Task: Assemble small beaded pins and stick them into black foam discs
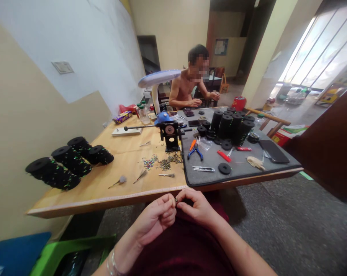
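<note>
- Four stubby cylinders of stacked black discs, flecked with bright green [69, 163], stand well left of the black metal bench device with a long side lever [171, 134].
- A purple and yellow cardboard box [122, 117] lies left of the device, towards the back.
- A small round-headed tuft on a thin stem [121, 179] lies in front and to the left of it.
- A loose pile of tiny multicoloured pieces [150, 162] is nearer, just left of it.
- The left hand [159, 214] is in front of the device, off the table's near edge, fingers curled, thumb and forefinger pinched on a tiny dark piece [176, 200].
- A white desk lamp with a blue base [162, 116] stands just behind the device.
- A heap of tiny brass-coloured pieces [168, 162] lies directly in front of it.
- The right hand [195, 207], also in front, pinches the same piece between thumb and forefinger tips.
- Blue-handled pliers [195, 152] lie to the device's right.
- A dark phone [274, 151] lies far right of it.
</note>
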Demonstrator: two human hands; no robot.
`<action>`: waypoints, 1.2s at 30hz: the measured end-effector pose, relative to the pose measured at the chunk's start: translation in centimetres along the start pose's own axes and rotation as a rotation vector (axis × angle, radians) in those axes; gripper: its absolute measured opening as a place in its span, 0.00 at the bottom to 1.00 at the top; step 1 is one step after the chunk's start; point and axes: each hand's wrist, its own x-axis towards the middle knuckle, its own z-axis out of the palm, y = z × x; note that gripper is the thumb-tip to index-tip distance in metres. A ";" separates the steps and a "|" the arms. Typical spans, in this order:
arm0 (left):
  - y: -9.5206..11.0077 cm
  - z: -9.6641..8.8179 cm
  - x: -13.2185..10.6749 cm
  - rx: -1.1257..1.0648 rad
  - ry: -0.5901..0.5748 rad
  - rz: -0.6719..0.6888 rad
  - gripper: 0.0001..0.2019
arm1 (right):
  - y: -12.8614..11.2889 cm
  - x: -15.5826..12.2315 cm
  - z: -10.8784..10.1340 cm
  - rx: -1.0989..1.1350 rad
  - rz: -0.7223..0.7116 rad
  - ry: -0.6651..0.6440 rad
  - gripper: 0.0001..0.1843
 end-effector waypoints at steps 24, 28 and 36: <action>-0.3 -0.5 -0.2 -0.051 -0.036 -0.006 0.08 | 1.1 -0.9 0.4 0.011 0.052 -0.015 0.05; -0.4 -0.6 -0.1 -0.060 -0.031 -0.013 0.08 | 0.1 -0.2 0.6 0.027 0.047 0.035 0.04; -0.4 -0.5 -0.2 -0.056 -0.030 -0.014 0.10 | 0.7 -0.4 0.7 0.021 0.012 0.038 0.07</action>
